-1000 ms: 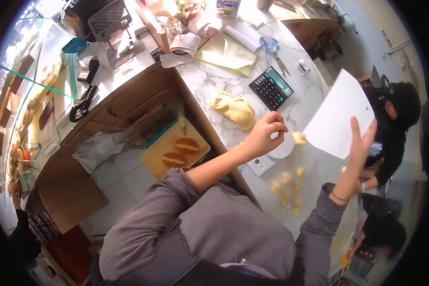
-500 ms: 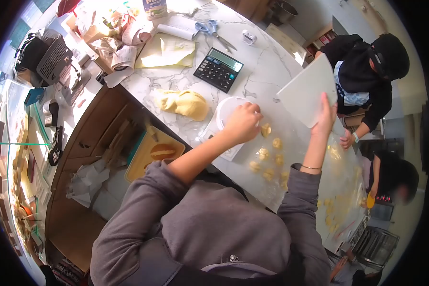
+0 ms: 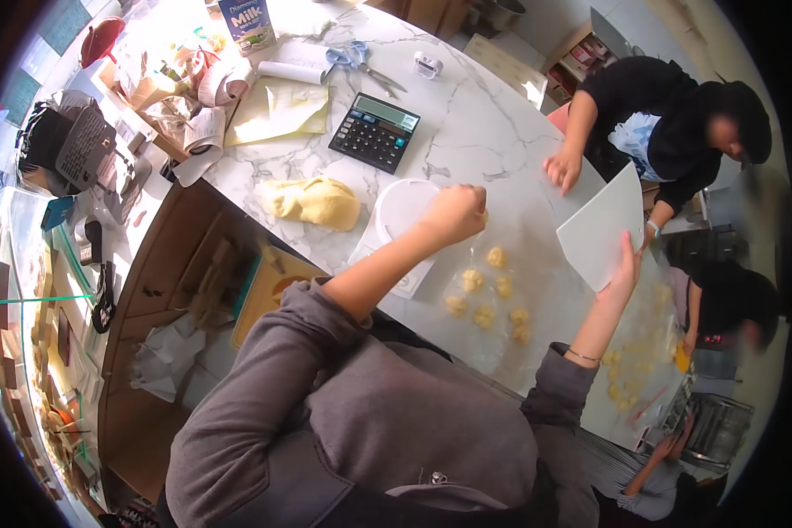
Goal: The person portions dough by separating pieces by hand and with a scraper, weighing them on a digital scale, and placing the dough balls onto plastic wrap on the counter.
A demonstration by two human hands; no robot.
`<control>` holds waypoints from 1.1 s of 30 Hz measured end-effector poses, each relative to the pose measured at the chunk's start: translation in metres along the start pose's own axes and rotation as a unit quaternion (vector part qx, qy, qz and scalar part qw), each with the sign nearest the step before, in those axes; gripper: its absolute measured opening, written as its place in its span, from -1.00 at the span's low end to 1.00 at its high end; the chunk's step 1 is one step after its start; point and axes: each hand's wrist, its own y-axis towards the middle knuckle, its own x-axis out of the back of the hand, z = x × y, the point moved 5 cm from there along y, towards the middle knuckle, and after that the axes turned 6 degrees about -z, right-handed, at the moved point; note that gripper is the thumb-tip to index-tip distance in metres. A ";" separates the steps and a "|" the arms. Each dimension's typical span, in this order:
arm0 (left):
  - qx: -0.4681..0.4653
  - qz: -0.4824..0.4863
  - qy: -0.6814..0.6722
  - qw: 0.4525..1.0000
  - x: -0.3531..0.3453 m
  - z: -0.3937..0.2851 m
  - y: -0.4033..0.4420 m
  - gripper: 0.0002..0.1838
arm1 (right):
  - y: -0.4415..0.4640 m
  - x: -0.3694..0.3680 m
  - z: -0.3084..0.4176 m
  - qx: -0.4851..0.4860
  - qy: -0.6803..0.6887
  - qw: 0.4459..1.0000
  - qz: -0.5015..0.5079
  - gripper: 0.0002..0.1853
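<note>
My left hand (image 3: 456, 214) is closed just right of the round plate of a white scale (image 3: 405, 209); a bit of yellow dough shows at its fingertips. My right hand (image 3: 623, 268) grips a flat white scraper (image 3: 603, 227), raised over the marble counter. Several small dough pieces (image 3: 484, 317) lie on the counter between and below my hands. A large lump of yellow dough (image 3: 317, 204) rests left of the scale. Above the scale is a black calculator (image 3: 374, 132).
Scissors (image 3: 365, 66), a white case (image 3: 428, 64), papers (image 3: 277, 110) and a milk carton (image 3: 247, 25) are at the counter's far side. A co-worker (image 3: 642, 114) leans in across the counter, one hand near the scraper. Other people work at the right.
The view has shifted across the counter. My left hand has moved from beside the scale, by the dough pieces, and the scraper has tilted. The co-worker's hand now reaches over the counter.
</note>
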 end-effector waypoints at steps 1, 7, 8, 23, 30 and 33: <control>0.044 -0.002 -0.089 0.995 0.016 0.000 -0.005 -0.90 | 0.001 0.007 -0.001 0.002 0.006 1.000 -0.003 -0.53; -0.070 0.006 0.141 0.987 0.076 0.016 -0.043 -0.84 | 0.009 0.035 -0.011 -0.016 -0.003 1.000 -0.015 -0.52; -0.088 -0.008 0.150 0.985 0.076 0.023 -0.049 -0.80 | 0.008 0.034 -0.012 -0.021 -0.005 1.000 -0.017 -0.51; 0.063 -0.335 0.144 0.929 0.194 0.155 -0.170 -0.52 | -0.030 0.015 0.019 -0.024 0.016 0.999 -0.016 -0.56; 0.142 -0.320 0.036 0.936 0.183 0.169 -0.168 -0.42 | -0.047 0.012 0.030 -0.018 0.029 0.999 -0.006 -0.52; 0.195 -0.407 -0.020 0.892 0.185 0.171 -0.165 -0.51 | -0.066 0.011 0.041 -0.023 0.005 0.999 -0.048 -0.48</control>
